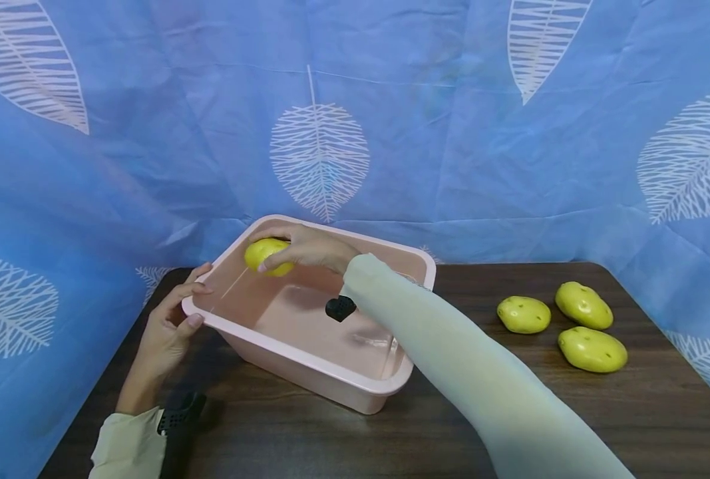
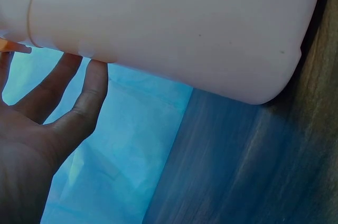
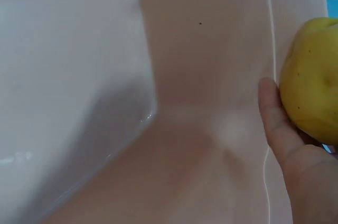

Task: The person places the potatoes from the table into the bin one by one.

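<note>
1. Left hand (image 1: 163,332): mine, at the left corner of the bin (image 1: 325,366); fingers over the rim, thumb on its near side, gripping. Cannot tell whether the bin sits flat.
2. Potato (image 1: 261,251): one, yellow, within the bin's far-left corner, up by the rim and above the floor.
3. Right hand (image 1: 313,247): mine, reaching across the bin, fingers and thumb curled about that potato.
4. Bin, interior: no other potato in sight, though my sleeve (image 1: 420,322) covers part of the right end.
5. Step in hand, by my judgement: placing the potato in the bin while my left hand steadies it.
6. Next move, as I judge it: lower the potato to the floor, then loosen my fingers; dropped from the rim, it could roll.
7. Lone potato (image 1: 524,315): on the desk (image 1: 474,286), right of the bin, not yet loaded.
8. Far potato (image 1: 583,305) and near potato (image 1: 592,349): close together, farther right, likewise waiting.
</note>
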Action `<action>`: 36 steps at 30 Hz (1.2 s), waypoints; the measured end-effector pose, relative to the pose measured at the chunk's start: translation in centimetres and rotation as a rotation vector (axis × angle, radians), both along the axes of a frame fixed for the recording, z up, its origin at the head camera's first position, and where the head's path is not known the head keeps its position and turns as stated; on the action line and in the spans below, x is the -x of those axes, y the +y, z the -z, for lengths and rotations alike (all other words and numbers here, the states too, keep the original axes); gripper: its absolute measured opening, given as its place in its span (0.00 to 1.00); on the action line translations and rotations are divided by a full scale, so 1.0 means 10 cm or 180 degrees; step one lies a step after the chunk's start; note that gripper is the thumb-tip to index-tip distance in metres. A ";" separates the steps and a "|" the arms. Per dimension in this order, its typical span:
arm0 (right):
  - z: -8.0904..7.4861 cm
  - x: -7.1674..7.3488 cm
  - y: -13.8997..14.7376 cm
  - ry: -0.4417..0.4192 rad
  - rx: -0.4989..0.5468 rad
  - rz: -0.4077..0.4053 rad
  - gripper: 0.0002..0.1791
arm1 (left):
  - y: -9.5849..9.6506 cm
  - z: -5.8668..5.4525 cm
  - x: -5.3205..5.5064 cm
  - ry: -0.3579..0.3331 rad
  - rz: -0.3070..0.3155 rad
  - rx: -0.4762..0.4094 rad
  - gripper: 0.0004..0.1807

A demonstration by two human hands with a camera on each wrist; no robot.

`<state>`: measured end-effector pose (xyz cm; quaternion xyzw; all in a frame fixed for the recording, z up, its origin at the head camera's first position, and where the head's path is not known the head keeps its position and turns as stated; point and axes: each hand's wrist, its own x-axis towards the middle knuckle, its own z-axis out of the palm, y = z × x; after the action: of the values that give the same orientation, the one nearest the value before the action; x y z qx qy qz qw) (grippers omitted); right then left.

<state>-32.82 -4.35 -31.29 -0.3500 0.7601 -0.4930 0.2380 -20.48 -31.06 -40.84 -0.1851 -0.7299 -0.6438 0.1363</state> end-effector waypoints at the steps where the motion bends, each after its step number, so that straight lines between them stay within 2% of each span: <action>1: 0.00 0.00 0.01 0.0021 -0.0037 -0.0033 0.28 | 0.01 0.01 0.00 -0.0013 -0.0002 -0.0023 0.17; 4: 0.00 -0.01 -0.01 0.0141 -0.0162 -0.0095 0.28 | -0.01 0.01 0.01 -0.0025 0.0040 -0.0006 0.17; 8: -0.01 0.01 -0.08 0.0220 -0.0383 -0.0050 0.30 | -0.05 0.00 0.01 -0.0031 0.0054 0.0043 0.18; 13: 0.01 0.03 -0.13 0.0229 -0.0356 -0.0051 0.31 | -0.05 -0.02 -0.01 0.0005 0.0000 -0.0031 0.17; 21: 0.09 0.06 -0.11 0.0174 -0.0545 0.0015 0.32 | -0.02 -0.01 -0.02 0.0012 -0.0043 -0.0087 0.16; 29: 0.15 0.07 -0.10 -0.0107 -0.0761 -0.0186 0.32 | 0.00 -0.02 -0.01 0.0010 -0.0024 -0.0071 0.16; 33: 0.15 0.06 -0.08 0.0026 -0.0731 -0.0043 0.30 | -0.01 -0.02 0.02 -0.0034 0.0008 0.0033 0.17; 36: 0.14 0.04 -0.06 0.0102 -0.0630 0.0181 0.29 | -0.03 -0.01 0.03 -0.0076 0.0013 0.0099 0.18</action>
<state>-33.22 -4.99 -32.67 -0.3109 0.8185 -0.4163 0.2451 -20.81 -31.32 -40.76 -0.1810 -0.7409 -0.6349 0.1233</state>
